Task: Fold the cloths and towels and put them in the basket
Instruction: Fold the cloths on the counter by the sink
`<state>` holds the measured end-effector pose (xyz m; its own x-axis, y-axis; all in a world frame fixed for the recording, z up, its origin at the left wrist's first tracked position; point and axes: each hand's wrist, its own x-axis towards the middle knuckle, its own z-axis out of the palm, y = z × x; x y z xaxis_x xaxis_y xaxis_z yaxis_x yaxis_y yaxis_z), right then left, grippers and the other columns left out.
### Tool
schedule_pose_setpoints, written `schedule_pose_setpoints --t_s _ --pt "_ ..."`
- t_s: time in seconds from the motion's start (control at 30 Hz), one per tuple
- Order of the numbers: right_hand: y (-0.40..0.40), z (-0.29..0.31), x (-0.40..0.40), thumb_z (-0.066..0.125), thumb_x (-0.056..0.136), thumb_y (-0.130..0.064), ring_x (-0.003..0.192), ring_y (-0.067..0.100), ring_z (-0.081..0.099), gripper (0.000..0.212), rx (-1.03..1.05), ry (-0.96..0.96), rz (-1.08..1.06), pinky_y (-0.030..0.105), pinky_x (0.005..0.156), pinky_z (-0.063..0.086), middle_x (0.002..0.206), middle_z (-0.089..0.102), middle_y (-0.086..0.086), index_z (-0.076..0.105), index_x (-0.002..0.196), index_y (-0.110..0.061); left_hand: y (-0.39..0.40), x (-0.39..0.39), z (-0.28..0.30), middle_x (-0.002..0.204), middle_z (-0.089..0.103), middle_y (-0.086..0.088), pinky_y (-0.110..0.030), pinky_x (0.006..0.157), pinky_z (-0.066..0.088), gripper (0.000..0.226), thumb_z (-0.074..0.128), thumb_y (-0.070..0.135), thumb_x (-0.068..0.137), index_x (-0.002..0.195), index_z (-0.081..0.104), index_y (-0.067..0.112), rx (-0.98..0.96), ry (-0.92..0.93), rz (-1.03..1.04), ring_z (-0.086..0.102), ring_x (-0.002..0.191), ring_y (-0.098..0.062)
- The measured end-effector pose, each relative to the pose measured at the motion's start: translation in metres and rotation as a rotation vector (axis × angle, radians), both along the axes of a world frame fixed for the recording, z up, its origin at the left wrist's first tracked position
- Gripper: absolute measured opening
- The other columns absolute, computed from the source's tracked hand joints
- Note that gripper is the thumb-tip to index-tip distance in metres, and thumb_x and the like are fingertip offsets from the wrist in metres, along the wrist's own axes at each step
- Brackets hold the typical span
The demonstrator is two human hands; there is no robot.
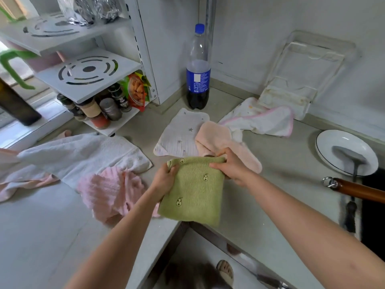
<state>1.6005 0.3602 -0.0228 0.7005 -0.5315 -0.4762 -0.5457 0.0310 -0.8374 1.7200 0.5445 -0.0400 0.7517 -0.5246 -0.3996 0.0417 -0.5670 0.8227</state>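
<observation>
A green towel (193, 192) with small avocado prints hangs folded over the counter corner. My left hand (164, 180) pinches its top left corner and my right hand (231, 167) grips its top right edge. Behind it lie a peach cloth (218, 138) and a white star-print cloth (179, 132). A white cloth with pink trim (264, 119) sits further right. To the left are a large white towel (83, 157) and a ruffled pink cloth (108, 192). No basket is in view.
A cola bottle (198, 69) stands in the counter corner. A white rack (87, 71) holds spice jars (100, 111) at left. A clear plastic tray (302, 69) leans on the wall. A white plate (329, 151) with a spatula (350, 157) and a wooden handle (358, 188) lie at right.
</observation>
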Motion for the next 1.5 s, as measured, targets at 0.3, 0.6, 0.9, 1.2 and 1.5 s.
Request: schedule_pose_setpoints --t_s 0.3,0.6,0.9,1.2,1.5 --pt "0.021 -0.054 0.01 0.054 0.094 -0.029 0.105 0.019 0.055 0.032 -0.462 0.013 0.066 0.033 0.084 0.045 0.118 0.054 0.0 0.043 0.123 -0.019 -0.015 0.019 -0.048 0.08 0.056 -0.003 -0.028 0.052 0.038 0.037 0.043 0.04 0.099 0.105 0.054 0.006 0.159 0.005 0.182 0.049 0.063 -0.013" --pt "0.071 -0.058 -0.085 0.058 0.084 -0.054 0.145 0.009 0.005 0.086 -0.66 -0.017 0.606 0.03 0.111 0.028 0.153 -0.025 -0.019 0.002 0.149 -0.042 0.018 -0.022 -0.038 0.102 0.061 -0.013 -0.036 0.079 0.045 0.05 0.032 0.051 0.098 0.107 0.051 0.006 0.378 -0.087 0.053 0.057 0.091 -0.028" --pt "0.062 -0.013 -0.046 0.056 0.086 -0.008 0.131 0.016 0.041 0.064 -0.594 -0.081 0.185 0.026 0.108 0.03 0.152 0.031 -0.003 0.037 0.145 -0.023 -0.02 0.011 0.029 0.08 0.048 -0.006 -0.027 0.072 0.041 0.036 0.033 0.025 0.103 0.125 0.048 0.001 0.291 0.243 0.065 0.051 0.079 -0.021" --pt "0.024 0.03 -0.034 0.038 0.08 0.021 0.146 0.017 0.01 0.078 -0.906 -0.102 0.575 0.02 0.116 0.006 0.158 0.014 0.004 0.029 0.148 -0.017 -0.033 0.03 0.051 0.124 0.055 -0.023 -0.037 0.095 0.043 0.047 0.043 0.029 0.1 0.129 0.045 -0.008 0.216 -0.008 0.1 0.054 0.114 -0.036" --pt "0.028 -0.029 -0.076 0.039 0.085 0.011 0.143 0.015 -0.022 0.087 -0.959 0.258 0.873 0.039 0.12 0.01 0.149 -0.03 -0.003 -0.007 0.152 -0.021 -0.034 -0.024 -0.01 0.12 0.056 -0.022 -0.036 0.085 0.045 0.036 0.04 0.028 0.101 0.122 0.042 -0.001 0.244 -0.039 -0.007 0.056 0.105 -0.035"
